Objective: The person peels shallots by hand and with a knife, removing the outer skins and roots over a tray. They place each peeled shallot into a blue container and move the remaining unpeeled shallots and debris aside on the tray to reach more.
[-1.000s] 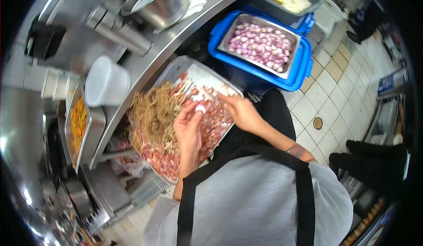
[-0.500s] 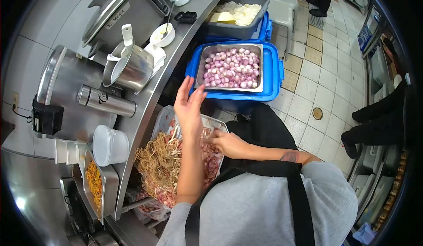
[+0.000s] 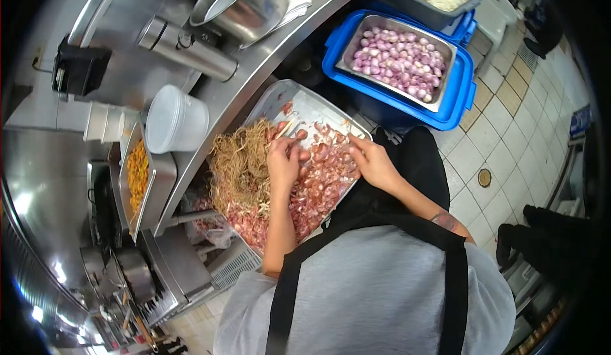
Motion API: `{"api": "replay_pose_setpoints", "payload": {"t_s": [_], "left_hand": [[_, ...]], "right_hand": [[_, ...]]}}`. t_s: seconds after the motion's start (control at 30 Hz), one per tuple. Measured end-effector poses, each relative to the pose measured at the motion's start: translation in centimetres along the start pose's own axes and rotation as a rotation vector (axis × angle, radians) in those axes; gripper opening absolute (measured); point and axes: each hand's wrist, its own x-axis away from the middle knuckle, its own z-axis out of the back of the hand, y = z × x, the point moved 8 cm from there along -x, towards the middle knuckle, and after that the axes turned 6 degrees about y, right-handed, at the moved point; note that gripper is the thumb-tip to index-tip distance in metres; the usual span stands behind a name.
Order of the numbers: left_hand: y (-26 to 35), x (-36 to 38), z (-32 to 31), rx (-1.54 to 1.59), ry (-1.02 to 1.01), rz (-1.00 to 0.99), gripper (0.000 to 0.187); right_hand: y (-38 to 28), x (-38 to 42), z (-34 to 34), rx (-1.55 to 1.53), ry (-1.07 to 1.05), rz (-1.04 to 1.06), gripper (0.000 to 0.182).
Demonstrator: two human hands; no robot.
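A metal tray rests near my lap, strewn with reddish shallot skins. Dry, stringy roots are heaped on its left side. My left hand is down in the tray beside the roots, fingers curled round unpeeled shallots. Over the tray's right edge, my right hand has thumb and fingers pinched together; whatever they hold is too small or hidden to make out. Beyond the tray, peeled shallots fill a steel pan on a blue lid.
A steel counter runs along the left, bearing a flask, a white tub, a steel pot and a pan of yellow-orange food. A grey bin stands behind the blue lid. Another person's dark-clothed legs show at right.
My left hand has dropped from raised and open near the peeled shallots into the tray, where its fingers close round shallots. My right hand has moved to the tray's right edge. The view has shifted.
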Motion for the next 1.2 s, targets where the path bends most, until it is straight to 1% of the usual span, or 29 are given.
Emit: {"api": "replay_pose_setpoints", "payload": {"t_s": [0.1,0.13,0.2,0.3,0.33,0.43,0.53,0.63,0.67,0.77,0.8,0.9,0.97,1.0,1.1,1.13,1.2], "left_hand": [[1.2,0.8,0.3,-0.067,0.030,-0.039,0.015],[1.0,0.8,-0.1,-0.077,-0.005,-0.034,0.017],[1.3,0.6,-0.6,-0.091,-0.078,-0.031,0.020],[3.5,0.2,0.5,0.028,-0.038,-0.009,0.027],[4.0,0.0,1.2,-0.044,0.023,-0.109,0.035],[5.0,0.2,0.9,-0.088,-0.215,-0.156,0.029],[3.0,1.7,-2.2,-0.215,-0.329,-0.183,0.020],[3.8,1.2,-2.2,-0.369,-0.103,-0.258,0.017],[4.2,1.2,-2.2,-0.387,-0.094,-0.294,0.021],[3.4,0.3,-1.6,-0.143,-0.089,-0.253,0.024],[3.6,0.1,0.0,-0.029,-0.073,-0.061,0.024],[4.2,0.8,6.1,0.044,0.240,0.108,0.026],[0.1,2.8,7.6,0.153,0.318,0.323,0.024],[-1.8,3.8,7.9,0.247,0.343,0.366,0.021],[-5.7,7.3,8.2,0.283,0.310,0.580,0.023],[-6.5,8.3,7.6,0.440,0.299,0.646,0.021],[-6.9,9.2,7.1,0.669,0.342,0.686,0.020]], "right_hand": [[-0.7,0.1,-0.1,0.039,-0.025,0.024,0.036],[-0.5,0.1,-0.3,0.053,-0.029,0.057,0.037],[-0.8,0.3,-0.3,0.022,-0.038,0.041,0.036],[-0.8,0.3,-0.1,-0.010,-0.033,0.017,0.033],[-0.8,0.3,0.0,-0.019,-0.027,0.012,0.032],[-1.6,0.3,0.2,-0.030,-0.024,0.004,0.029],[-2.1,0.3,-0.6,-0.017,-0.046,0.018,0.027],[-1.9,0.5,-2.0,0.059,-0.126,0.100,0.027],[-2.3,0.7,-2.2,0.070,-0.116,0.174,0.026],[-3.2,1.2,-2.4,-0.001,-0.155,0.121,0.027],[-3.5,1.4,-2.3,-0.033,-0.173,0.049,0.026],[-2.7,1.0,-3.0,-0.122,-0.235,-0.036,0.027],[-1.8,0.8,-4.9,-0.256,-0.342,-0.182,0.027],[-1.4,0.7,-6.2,-0.322,-0.398,-0.254,0.028],[-1.0,0.9,-10.5,-0.359,-0.588,-0.361,0.028],[-0.8,1.3,-12.2,-0.409,-0.661,-0.388,0.028],[-0.5,1.8,-14.3,-0.385,-0.691,-0.450,0.028]]}}
